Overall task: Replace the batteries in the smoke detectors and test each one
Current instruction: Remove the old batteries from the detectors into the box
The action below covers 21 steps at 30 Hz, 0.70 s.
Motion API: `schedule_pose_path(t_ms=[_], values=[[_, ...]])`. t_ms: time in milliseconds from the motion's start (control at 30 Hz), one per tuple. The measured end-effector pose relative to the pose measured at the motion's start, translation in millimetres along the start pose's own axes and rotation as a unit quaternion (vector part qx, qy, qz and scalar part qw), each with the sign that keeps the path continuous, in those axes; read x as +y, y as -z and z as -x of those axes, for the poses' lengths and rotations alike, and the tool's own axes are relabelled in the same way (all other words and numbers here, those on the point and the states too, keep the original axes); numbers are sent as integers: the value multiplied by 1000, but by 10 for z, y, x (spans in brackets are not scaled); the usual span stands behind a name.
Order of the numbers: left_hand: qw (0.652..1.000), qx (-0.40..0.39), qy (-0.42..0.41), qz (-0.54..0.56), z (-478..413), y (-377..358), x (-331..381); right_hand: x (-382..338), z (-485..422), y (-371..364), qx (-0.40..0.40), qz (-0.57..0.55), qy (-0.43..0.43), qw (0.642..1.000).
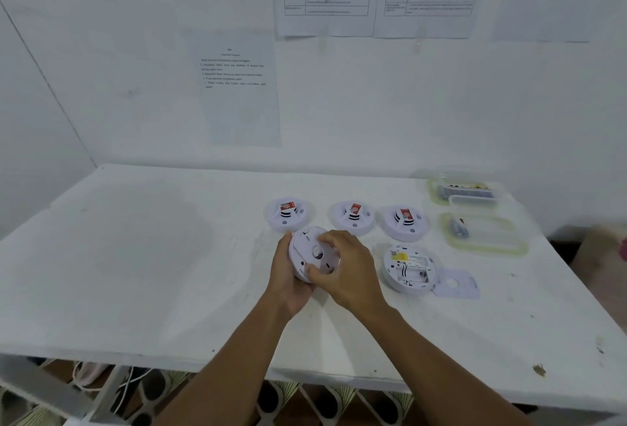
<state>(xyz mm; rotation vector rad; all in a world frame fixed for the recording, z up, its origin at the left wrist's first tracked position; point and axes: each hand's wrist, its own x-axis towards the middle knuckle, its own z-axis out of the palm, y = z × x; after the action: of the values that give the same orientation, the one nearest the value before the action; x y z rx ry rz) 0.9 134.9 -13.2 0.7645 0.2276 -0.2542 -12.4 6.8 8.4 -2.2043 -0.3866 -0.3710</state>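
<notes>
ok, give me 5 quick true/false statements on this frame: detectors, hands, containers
1. Both hands hold one smoke detector. True: the left hand cradles the held detector and the right hand grips it from above.
2. Three detectors stand in a row behind it. True: the row of three shows red labels.
3. The open detector on the table has its cover on. False: the open detector shows its compartment, and the cover lies beside it.
4. The plastic containers are on the left. False: the containers are at the table's right.
5. The wall is bare. False: printed sheets hang there.
</notes>
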Motion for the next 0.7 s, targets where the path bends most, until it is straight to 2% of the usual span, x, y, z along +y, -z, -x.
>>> schedule_pose_path(t_ms=[133, 267, 467, 700], values=[[999, -5, 27, -27, -5, 46, 82, 37, -5, 83, -17, -5, 29, 999], [999, -6, 34, 33, -35, 204, 206, 252, -93, 251, 28, -16, 13, 999], [998, -25, 36, 50, -48, 344, 373, 489, -82, 222, -80, 111, -25, 990], [997, -34, 52, 55, -32, 396, 378, 384, -108, 95, -146, 192, -33, 970]])
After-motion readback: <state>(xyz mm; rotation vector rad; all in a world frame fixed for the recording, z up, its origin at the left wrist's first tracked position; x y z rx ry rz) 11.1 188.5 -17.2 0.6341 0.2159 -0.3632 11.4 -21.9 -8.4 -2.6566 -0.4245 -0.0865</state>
